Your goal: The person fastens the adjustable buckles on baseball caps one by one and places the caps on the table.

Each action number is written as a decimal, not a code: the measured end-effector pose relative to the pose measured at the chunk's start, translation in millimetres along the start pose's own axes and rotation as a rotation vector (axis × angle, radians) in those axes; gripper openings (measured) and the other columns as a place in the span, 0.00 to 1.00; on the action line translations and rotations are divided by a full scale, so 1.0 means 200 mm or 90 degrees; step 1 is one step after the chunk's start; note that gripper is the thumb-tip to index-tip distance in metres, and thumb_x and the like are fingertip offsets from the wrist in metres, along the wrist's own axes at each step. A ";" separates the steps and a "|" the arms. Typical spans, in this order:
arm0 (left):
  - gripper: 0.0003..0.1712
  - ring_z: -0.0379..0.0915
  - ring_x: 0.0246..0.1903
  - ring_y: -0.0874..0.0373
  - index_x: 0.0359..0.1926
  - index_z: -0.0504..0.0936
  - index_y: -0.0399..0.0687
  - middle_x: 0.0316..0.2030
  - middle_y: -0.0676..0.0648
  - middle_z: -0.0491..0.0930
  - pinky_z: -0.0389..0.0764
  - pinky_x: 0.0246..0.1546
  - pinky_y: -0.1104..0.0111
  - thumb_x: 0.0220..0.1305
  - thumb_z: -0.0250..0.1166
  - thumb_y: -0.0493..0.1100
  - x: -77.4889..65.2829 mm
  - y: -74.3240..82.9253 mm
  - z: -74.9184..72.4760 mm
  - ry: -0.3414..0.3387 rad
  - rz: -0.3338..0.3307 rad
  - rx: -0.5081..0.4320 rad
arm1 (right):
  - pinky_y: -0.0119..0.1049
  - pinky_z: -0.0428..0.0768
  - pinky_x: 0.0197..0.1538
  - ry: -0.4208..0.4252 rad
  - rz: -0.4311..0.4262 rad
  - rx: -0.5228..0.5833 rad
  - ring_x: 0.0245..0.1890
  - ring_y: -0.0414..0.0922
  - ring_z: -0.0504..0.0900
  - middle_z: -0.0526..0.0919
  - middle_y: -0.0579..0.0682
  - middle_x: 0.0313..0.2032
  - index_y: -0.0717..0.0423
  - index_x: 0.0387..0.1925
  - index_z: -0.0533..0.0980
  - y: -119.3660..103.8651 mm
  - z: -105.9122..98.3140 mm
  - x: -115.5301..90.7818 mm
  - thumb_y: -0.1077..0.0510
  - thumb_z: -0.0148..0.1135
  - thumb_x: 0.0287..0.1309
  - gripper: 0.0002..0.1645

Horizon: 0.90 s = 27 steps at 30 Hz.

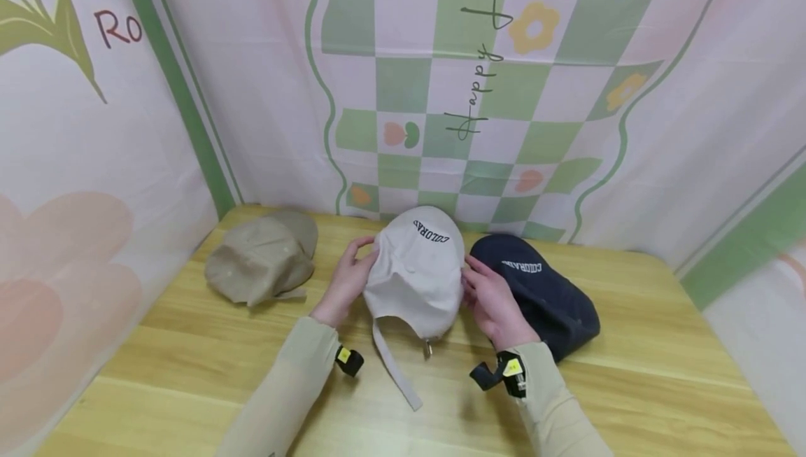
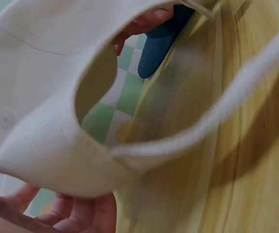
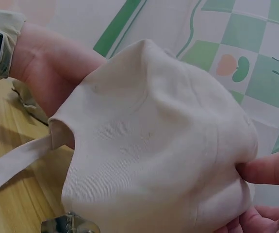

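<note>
Left hand [image 1: 345, 280] and right hand [image 1: 496, 301] grip the white cap [image 1: 412, 282] from opposite sides, probably because its soft crown sags, near the middle of the bench's [image 1: 189, 380] far edge; the tan cap [image 1: 252, 261] lies by the far left corner, the navy cap [image 1: 550, 299] toward the right edge

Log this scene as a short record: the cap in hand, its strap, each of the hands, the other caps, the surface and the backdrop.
Held item: white cap, dark lettering on its front
Strap: unfastened; the strap hangs from one side, the metal clasp from the other
Left hand: grips the white cap's left side
Right hand: grips its right side
Left of hands: beige cap
Right: navy cap, white lettering, partly hidden by the right hand and sleeve
Surface: wooden table
Backdrop: printed cloth, partly green-checked
</note>
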<state>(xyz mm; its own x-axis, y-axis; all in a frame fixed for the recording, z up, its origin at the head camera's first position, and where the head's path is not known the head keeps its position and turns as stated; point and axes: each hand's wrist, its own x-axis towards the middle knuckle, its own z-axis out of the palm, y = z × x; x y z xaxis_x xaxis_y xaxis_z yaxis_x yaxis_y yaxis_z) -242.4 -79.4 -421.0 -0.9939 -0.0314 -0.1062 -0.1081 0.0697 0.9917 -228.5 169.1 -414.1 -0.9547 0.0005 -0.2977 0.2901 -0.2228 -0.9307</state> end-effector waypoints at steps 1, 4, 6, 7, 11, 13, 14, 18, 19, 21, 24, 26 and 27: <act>0.25 0.77 0.35 0.53 0.70 0.72 0.56 0.39 0.43 0.80 0.77 0.35 0.65 0.77 0.58 0.52 0.00 0.00 0.00 0.000 -0.002 0.003 | 0.30 0.71 0.36 -0.003 0.001 -0.004 0.27 0.36 0.73 0.74 0.40 0.27 0.55 0.79 0.55 0.00 0.00 0.00 0.58 0.51 0.77 0.34; 0.26 0.76 0.36 0.54 0.72 0.71 0.56 0.40 0.43 0.78 0.76 0.36 0.65 0.77 0.57 0.52 0.00 0.00 0.00 0.000 -0.002 0.019 | 0.32 0.72 0.37 -0.004 0.010 -0.007 0.28 0.38 0.74 0.76 0.41 0.29 0.50 0.80 0.54 0.00 0.00 -0.01 0.58 0.53 0.76 0.36; 0.27 0.74 0.37 0.53 0.73 0.71 0.56 0.41 0.43 0.77 0.75 0.38 0.65 0.77 0.58 0.52 0.00 0.00 0.00 0.002 -0.004 0.027 | 0.33 0.72 0.38 -0.006 0.015 -0.009 0.28 0.39 0.74 0.76 0.42 0.31 0.46 0.80 0.54 0.00 0.00 -0.01 0.58 0.55 0.75 0.38; 0.28 0.74 0.38 0.53 0.73 0.71 0.56 0.42 0.42 0.77 0.75 0.39 0.64 0.76 0.58 0.53 0.00 0.00 0.00 0.003 -0.005 0.029 | 0.34 0.72 0.38 -0.008 0.016 -0.012 0.27 0.39 0.74 0.77 0.43 0.33 0.44 0.80 0.54 0.00 0.00 -0.01 0.58 0.56 0.74 0.39; 0.29 0.75 0.46 0.51 0.73 0.72 0.55 0.55 0.41 0.78 0.75 0.49 0.60 0.75 0.60 0.52 0.00 0.01 0.00 0.004 -0.001 0.027 | 0.33 0.73 0.40 -0.017 0.013 -0.016 0.28 0.39 0.73 0.78 0.47 0.44 0.44 0.80 0.53 0.01 0.00 0.00 0.60 0.61 0.70 0.44; 0.29 0.75 0.51 0.50 0.73 0.72 0.54 0.63 0.43 0.75 0.74 0.55 0.58 0.74 0.61 0.51 0.00 0.02 0.01 0.003 0.006 0.022 | 0.32 0.74 0.41 -0.024 0.012 -0.019 0.30 0.38 0.74 0.76 0.51 0.51 0.47 0.81 0.51 0.01 0.00 0.00 0.60 0.62 0.69 0.46; 0.29 0.75 0.53 0.50 0.72 0.72 0.53 0.66 0.44 0.73 0.73 0.58 0.57 0.74 0.61 0.50 0.00 0.02 0.01 0.003 0.010 0.019 | 0.31 0.74 0.42 -0.027 0.013 -0.020 0.31 0.38 0.74 0.75 0.52 0.54 0.47 0.81 0.51 0.02 0.00 0.00 0.60 0.63 0.68 0.47; 0.28 0.71 0.60 0.49 0.72 0.73 0.52 0.71 0.47 0.69 0.69 0.64 0.56 0.73 0.63 0.49 0.01 0.01 0.01 0.002 0.017 0.011 | 0.29 0.74 0.43 -0.035 0.021 -0.015 0.37 0.37 0.76 0.69 0.55 0.64 0.47 0.81 0.47 0.03 0.00 0.01 0.59 0.64 0.68 0.50; 0.28 0.70 0.62 0.50 0.72 0.73 0.52 0.71 0.48 0.68 0.68 0.65 0.56 0.73 0.63 0.49 0.01 0.01 0.01 0.003 0.018 0.013 | 0.29 0.74 0.44 -0.037 0.023 -0.014 0.38 0.37 0.76 0.68 0.56 0.65 0.47 0.81 0.46 0.03 0.00 0.01 0.59 0.64 0.68 0.50; 0.28 0.68 0.64 0.50 0.71 0.73 0.52 0.71 0.49 0.68 0.67 0.66 0.56 0.74 0.62 0.50 0.01 0.01 0.01 0.000 0.016 0.015 | 0.29 0.74 0.45 -0.042 0.029 -0.019 0.41 0.38 0.76 0.69 0.56 0.64 0.53 0.80 0.52 0.04 0.00 0.01 0.56 0.66 0.68 0.47; 0.28 0.68 0.64 0.50 0.71 0.73 0.52 0.71 0.48 0.69 0.67 0.66 0.56 0.74 0.62 0.50 0.01 0.01 0.01 -0.008 0.017 0.022 | 0.30 0.74 0.45 -0.046 0.044 -0.029 0.44 0.40 0.76 0.74 0.53 0.59 0.62 0.71 0.63 0.05 0.01 0.01 0.52 0.69 0.66 0.39; 0.28 0.69 0.63 0.50 0.71 0.73 0.52 0.70 0.48 0.69 0.67 0.65 0.56 0.74 0.62 0.50 0.00 0.01 0.01 -0.015 0.016 0.024 | 0.31 0.73 0.42 -0.046 0.059 -0.034 0.43 0.41 0.75 0.76 0.51 0.53 0.64 0.63 0.69 0.06 0.01 0.00 0.48 0.69 0.65 0.34; 0.28 0.69 0.63 0.50 0.71 0.73 0.52 0.70 0.47 0.69 0.67 0.65 0.56 0.74 0.62 0.49 0.00 0.01 0.01 -0.016 0.018 0.027 | 0.31 0.71 0.42 -0.048 0.064 -0.031 0.44 0.42 0.74 0.75 0.51 0.53 0.64 0.61 0.70 0.06 0.01 0.00 0.46 0.69 0.66 0.34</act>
<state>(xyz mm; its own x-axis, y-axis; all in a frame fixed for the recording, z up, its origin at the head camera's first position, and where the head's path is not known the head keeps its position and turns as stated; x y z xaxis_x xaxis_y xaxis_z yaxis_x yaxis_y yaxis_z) -243.1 -76.4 -419.0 -0.9968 -0.0034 -0.0802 -0.0801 0.1130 0.9904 -226.1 164.5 -424.6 -0.9222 -0.0934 -0.3753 0.3862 -0.1699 -0.9066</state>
